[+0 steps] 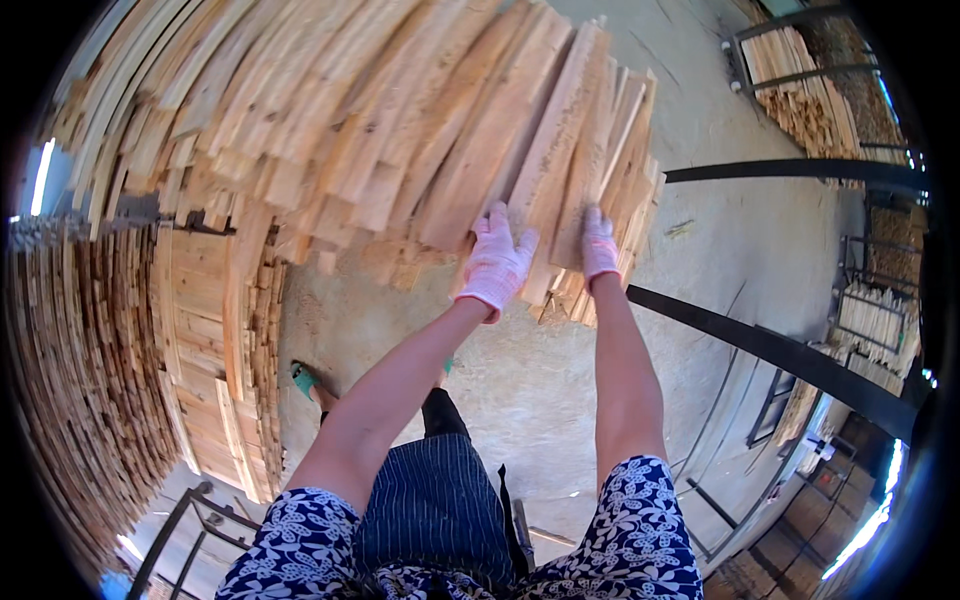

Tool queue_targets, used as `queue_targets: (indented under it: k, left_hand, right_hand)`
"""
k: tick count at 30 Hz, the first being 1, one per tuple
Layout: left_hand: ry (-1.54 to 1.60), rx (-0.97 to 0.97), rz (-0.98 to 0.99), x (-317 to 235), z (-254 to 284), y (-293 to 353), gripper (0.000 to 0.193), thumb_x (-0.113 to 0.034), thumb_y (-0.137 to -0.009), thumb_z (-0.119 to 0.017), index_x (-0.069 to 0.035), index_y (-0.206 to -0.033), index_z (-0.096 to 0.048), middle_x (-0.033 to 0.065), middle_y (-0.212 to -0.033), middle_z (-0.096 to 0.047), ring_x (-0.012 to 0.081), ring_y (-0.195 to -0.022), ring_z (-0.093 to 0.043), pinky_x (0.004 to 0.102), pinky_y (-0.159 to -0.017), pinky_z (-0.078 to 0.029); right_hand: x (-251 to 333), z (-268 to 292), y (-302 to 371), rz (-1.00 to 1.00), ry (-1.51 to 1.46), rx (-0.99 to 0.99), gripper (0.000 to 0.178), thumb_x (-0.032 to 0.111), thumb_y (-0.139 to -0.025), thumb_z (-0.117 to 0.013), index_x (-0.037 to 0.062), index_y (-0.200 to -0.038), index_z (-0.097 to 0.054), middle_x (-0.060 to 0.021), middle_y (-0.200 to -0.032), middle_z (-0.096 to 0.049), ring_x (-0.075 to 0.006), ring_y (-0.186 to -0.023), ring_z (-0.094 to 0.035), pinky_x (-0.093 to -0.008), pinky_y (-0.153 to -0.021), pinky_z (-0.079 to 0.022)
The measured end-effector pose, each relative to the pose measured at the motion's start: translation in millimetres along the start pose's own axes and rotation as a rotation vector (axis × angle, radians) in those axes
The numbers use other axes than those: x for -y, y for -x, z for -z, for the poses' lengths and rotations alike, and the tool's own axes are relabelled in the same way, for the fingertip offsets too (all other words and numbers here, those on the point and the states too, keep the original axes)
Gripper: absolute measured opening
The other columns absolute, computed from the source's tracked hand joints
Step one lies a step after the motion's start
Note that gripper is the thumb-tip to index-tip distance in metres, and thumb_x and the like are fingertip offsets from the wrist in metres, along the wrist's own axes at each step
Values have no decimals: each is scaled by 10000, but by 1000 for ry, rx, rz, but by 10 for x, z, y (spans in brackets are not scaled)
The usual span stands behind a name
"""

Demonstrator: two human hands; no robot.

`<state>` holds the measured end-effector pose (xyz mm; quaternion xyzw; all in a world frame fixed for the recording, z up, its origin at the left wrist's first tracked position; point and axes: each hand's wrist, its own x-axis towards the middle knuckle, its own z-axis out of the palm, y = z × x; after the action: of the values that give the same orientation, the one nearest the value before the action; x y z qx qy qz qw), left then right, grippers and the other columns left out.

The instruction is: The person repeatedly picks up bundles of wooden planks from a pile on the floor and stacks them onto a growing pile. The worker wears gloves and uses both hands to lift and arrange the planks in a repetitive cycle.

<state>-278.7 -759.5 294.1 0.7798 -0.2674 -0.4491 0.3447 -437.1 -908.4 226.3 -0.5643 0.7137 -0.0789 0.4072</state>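
Note:
A large stack of pale wooden boards (440, 130) fills the upper middle, their near ends uneven. My left hand (497, 258), in a pinkish-white knit glove, grips the near end of a wooden board (545, 150), its thumb spread to the right of the fingers. My right hand (600, 247), gloved the same way, holds the side of another board (578, 190) near the stack's right end. A few boards lie between the two hands. The undersides of the boards and parts of my fingers are hidden.
Another tall stack of boards (90, 370) stands at the left, beside a pile of wider planks (205, 330). Black metal bars (770, 340) reach in from the right. Racks with more wood (800, 90) stand beyond the concrete floor (690, 240). A metal frame (180, 530) is at lower left.

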Motion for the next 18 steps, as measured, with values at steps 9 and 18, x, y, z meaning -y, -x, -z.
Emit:
queue_targets:
  k: [9, 18]
  left_hand:
    - [-95, -26, 175, -157, -669, 25, 940, -497, -880, -733, -47, -1558, -261, 311, -1531, -362, 458, -1378, -452, 467, -1158, -372]
    - [-47, -124, 389, -293, -758, -165, 1181, -679, -863, -655, -160, -1647, 60, 341, -1604, -249, 479, -1420, -416, 470, -1164, -357]
  right_hand:
    - [-435, 36, -16, -83, -558, 261, 970, 707, -919, -570, 34, -1577, -334, -170, -1476, -521, -298, -1292, -536, -413, -1064, -425]
    - [-36, 36, 164, -98, -392, 185, 1129, 744, -815, -663, -81, -1519, -348, -276, -1479, -497, -351, -1359, -506, -416, -1104, -401]
